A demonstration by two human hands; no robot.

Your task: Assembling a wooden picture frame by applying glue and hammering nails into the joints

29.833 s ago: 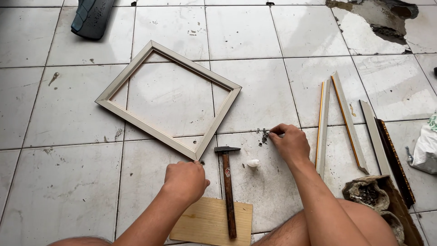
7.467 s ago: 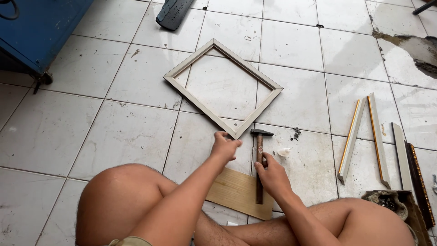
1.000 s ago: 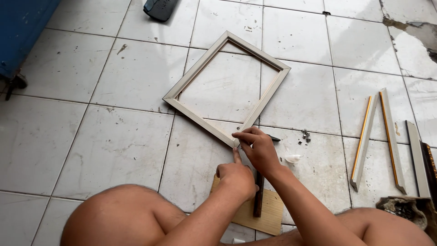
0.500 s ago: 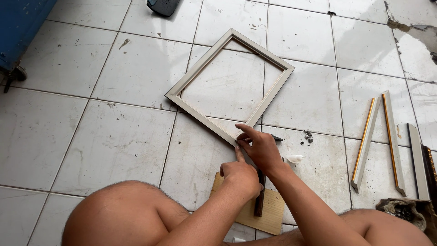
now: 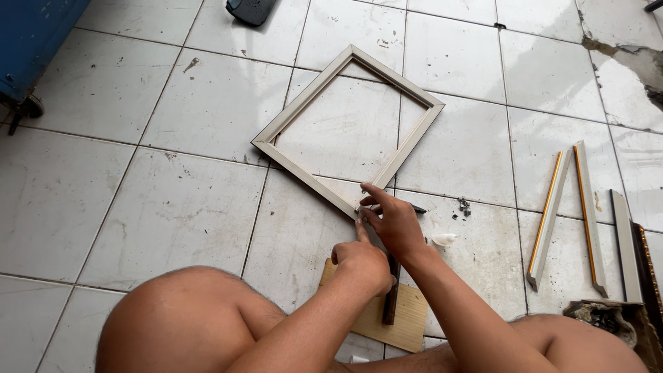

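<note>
Frame flat on the white floor tiles, turned like a diamond, nearest corner pointing at the body and lying just ahead of both hands. Right hand the nearer one, touching that corner, fingers curled and pinched there; whether anything small is held in the pinch cannot be told. Left hand just behind and below, loosely closed with the forefinger stretched toward the same corner, gripping nothing visible. Hammer under the hands, handle running toward the body across the wooden board, head hidden. Off to the right, well apart, two loose strips with gold edges in a narrow V. Against half a second ago: hands in nearly the same spot at the corner, left forefinger now reaching further forward; frame unmoved.
</note>
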